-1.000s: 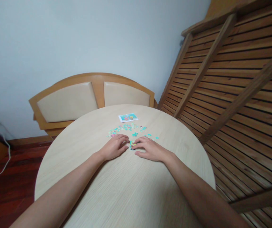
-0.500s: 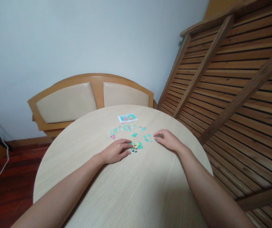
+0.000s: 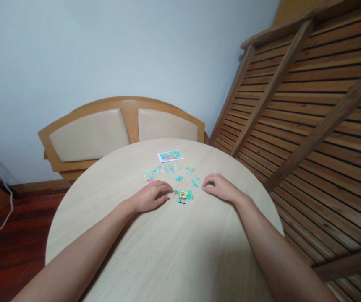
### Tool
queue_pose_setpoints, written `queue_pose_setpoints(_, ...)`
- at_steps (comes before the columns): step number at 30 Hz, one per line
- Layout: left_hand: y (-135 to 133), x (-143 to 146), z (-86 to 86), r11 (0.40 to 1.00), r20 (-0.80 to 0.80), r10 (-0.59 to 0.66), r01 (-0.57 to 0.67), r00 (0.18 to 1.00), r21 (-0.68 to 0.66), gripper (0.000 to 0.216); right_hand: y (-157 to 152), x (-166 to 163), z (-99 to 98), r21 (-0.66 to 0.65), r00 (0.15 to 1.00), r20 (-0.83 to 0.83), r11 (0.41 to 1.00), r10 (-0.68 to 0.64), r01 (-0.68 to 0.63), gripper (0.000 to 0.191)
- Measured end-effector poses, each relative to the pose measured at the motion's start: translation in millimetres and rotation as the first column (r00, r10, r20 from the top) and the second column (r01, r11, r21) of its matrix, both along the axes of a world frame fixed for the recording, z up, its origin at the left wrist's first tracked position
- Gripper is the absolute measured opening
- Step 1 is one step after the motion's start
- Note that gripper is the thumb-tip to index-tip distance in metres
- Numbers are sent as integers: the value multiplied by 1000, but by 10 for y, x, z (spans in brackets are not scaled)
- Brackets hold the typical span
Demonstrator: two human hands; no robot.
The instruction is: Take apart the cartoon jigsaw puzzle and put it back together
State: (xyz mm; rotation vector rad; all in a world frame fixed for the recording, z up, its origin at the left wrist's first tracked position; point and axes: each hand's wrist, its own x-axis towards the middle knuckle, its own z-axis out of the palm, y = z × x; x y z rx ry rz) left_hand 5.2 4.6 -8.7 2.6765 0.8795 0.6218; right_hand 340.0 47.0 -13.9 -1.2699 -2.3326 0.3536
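A partly joined jigsaw puzzle, with a yellow cartoon figure on turquoise, lies on the round table. My left hand rests just left of it, thumb and fingers apart, fingertips by its upper left edge. To the right of the puzzle, my right hand has thumb and forefinger pinched on a small pale puzzle piece. Beside those fingertips are a few turquoise loose pieces. A small joined turquoise cluster sits above the puzzle.
Several loose puzzle pieces spread in an arc farther back. Behind them lies a picture card showing a pink and a yellow figure. A padded headboard stands beyond the table, and a slatted wooden panel leans at the right.
My left hand has drawn back slightly left, uncovering more of the puzzle, which sits a little farther right. My right hand has moved slightly nearer, its fingertips closing together.
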Motion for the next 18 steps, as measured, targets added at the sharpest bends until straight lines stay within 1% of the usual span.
queue_pose_setpoints(3, -2, -20, 20, 999, -20, -44, 43, 999, -4, 29, -29, -41, 19, 14, 1000, 6, 1000, 13, -13, 14)
queue_pose_setpoints(7, -47, 31, 13, 997, -33, -83, 83, 996, -1, 31, -35, -64, 15, 4, 999, 10, 999, 33, -33, 13)
queue_pose_setpoints(13, -80, 64, 3, 997, -45, -73, 73, 996, 1, 31, -42, -75, -6, -30, 1000, 25, 1000, -5, 6, 13)
queue_pose_setpoints(18, -87, 67, 14, 998, -31, -62, 62, 998, -6, 30, -95, -121, 24, -75, 1000, 20, 997, -10, 11, 17)
